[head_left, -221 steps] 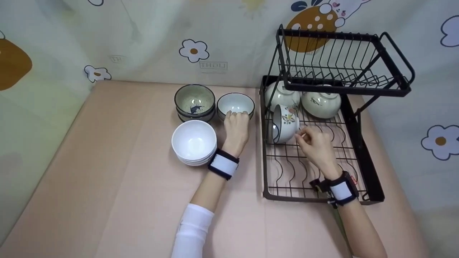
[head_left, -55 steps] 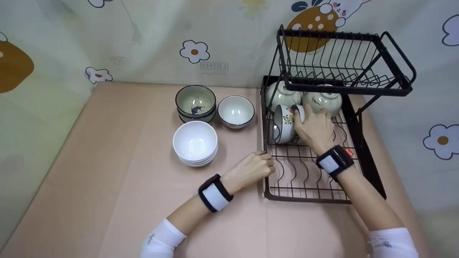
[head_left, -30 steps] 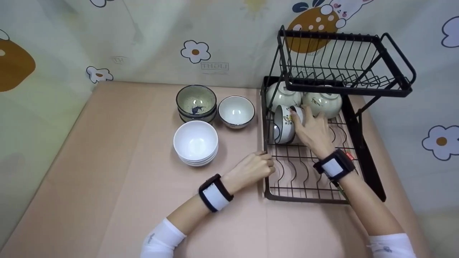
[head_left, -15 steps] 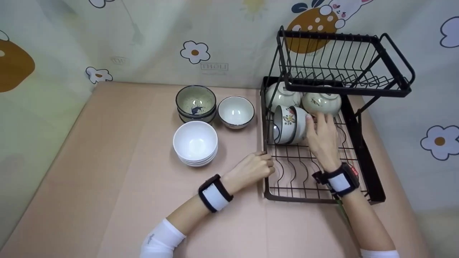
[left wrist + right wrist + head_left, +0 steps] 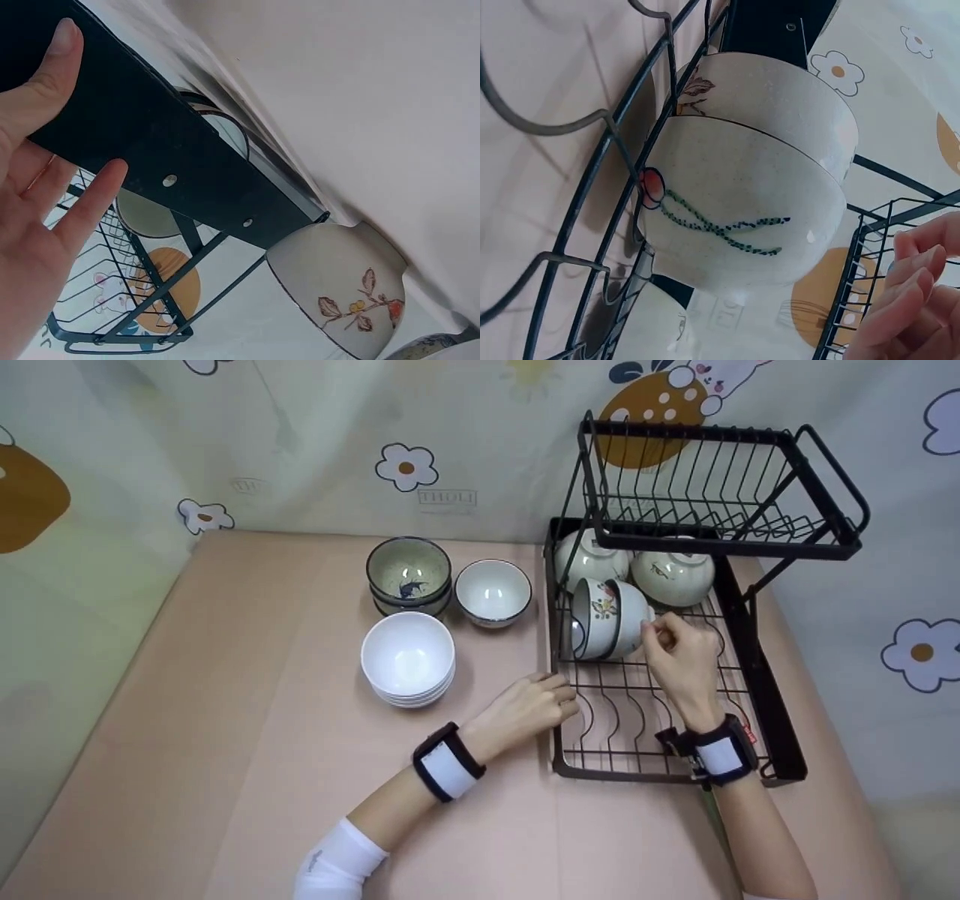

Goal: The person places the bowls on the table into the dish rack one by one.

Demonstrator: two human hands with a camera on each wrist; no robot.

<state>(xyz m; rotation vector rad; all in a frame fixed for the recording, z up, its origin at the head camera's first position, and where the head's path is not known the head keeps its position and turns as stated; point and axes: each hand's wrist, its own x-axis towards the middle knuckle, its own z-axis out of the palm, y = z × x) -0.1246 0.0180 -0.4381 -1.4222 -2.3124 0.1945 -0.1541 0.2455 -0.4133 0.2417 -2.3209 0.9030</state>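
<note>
Two small white bowls with dark rims, the flowered bowl (image 5: 604, 622) and the second bowl (image 5: 634, 619), stand on edge side by side in the lower tier of a black dish rack (image 5: 555, 720). My right hand (image 5: 684, 660) is just right of the second bowl's foot, fingers loosely curled around nothing. In the right wrist view the hand (image 5: 915, 292) shows apart from the second bowl (image 5: 757, 202), which has green twigs painted on it. My left hand (image 5: 525, 709) holds the rack's left edge; in the left wrist view the thumb (image 5: 56, 67) lies against the side panel (image 5: 187, 157).
Two bowls, the back left bowl (image 5: 589, 559) and the back right bowl (image 5: 675, 577), lie upside down under the rack's upper tier (image 5: 712, 502). On the table left of the rack are stacked green bowls (image 5: 405, 566), a dark-rimmed white bowl (image 5: 493, 592) and stacked white bowls (image 5: 407, 656).
The second bowl has come into the rack, from the right hand, which has since drawn back right and let go. The left hand has gone from the dark-rimmed table bowl to the rack's edge.
</note>
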